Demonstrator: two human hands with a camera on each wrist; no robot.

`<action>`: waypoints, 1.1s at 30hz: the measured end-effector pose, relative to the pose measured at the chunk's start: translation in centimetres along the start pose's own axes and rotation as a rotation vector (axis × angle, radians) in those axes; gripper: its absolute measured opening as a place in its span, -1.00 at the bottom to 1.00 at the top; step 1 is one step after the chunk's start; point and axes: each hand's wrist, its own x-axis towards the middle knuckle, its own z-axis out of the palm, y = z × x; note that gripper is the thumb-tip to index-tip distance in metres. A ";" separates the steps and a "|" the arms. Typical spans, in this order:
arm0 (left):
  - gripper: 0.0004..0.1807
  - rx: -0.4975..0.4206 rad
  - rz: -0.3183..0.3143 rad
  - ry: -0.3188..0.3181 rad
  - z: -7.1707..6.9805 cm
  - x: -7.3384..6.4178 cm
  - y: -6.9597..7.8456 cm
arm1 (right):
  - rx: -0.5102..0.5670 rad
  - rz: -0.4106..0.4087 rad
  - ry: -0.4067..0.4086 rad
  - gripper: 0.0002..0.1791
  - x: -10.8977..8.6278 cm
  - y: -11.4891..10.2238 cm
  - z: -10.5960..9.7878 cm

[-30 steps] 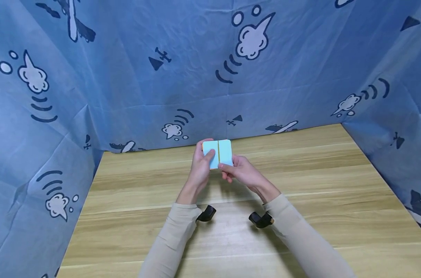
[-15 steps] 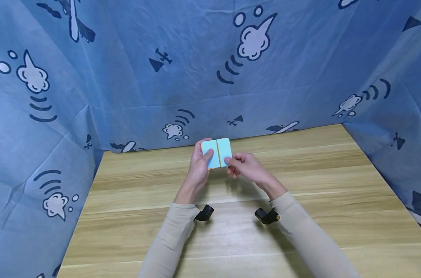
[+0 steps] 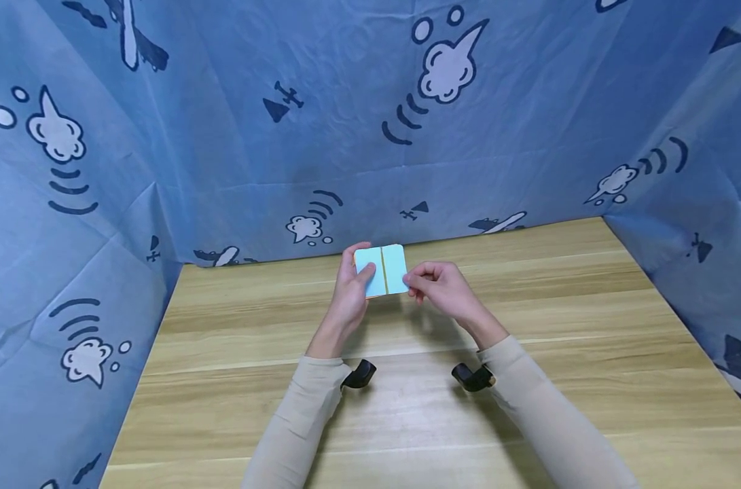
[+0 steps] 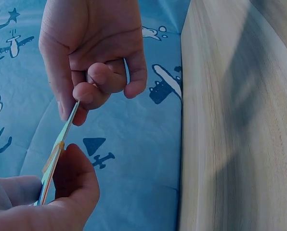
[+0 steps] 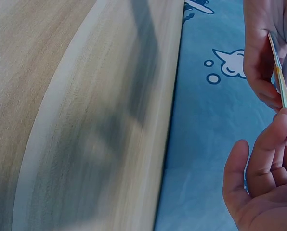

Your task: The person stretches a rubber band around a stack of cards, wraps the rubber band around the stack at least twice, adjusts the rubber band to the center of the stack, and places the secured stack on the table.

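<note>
A thin stack of light-blue cards [image 3: 396, 270] is held up over the far part of the table, with a narrow yellow band [image 3: 384, 272] running across its middle. Several coloured layers show along its edge in the left wrist view, where the stack [image 4: 48, 178] appears side-on. My left hand [image 3: 349, 293] grips its left part, thumb on the blue face and fingers behind. At the lower right corner, my right hand [image 3: 448, 292] pinches the edge between thumb and index finger; its other fingers are curled in. The right wrist view shows that fingertip right at the end of the stack [image 5: 284, 96].
A wooden table [image 3: 272, 326] lies under both hands. Blue printed cloth [image 3: 346, 149] walls it off at the back and both sides. Black wrist mounts [image 3: 359, 375] stick out from the sleeves, low over the tabletop.
My right hand has shifted right, its thumb sliding from near the band across the blue face to the right edge. The left hand and the stack have barely moved.
</note>
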 end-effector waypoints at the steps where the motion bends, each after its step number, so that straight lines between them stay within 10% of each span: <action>1: -0.58 -0.006 -0.011 0.009 0.1 0.0 0.1 | -0.010 0.000 0.006 -0.79 0.0 -0.1 0.0; 12: -0.67 -0.018 -0.112 0.014 0.4 0.3 -0.1 | -0.058 0.006 0.042 -0.80 -0.2 -0.2 0.0; 33: -0.37 0.592 0.009 0.144 -4.7 -0.2 0.6 | -0.166 0.341 -0.027 -0.78 2.4 4.6 -2.9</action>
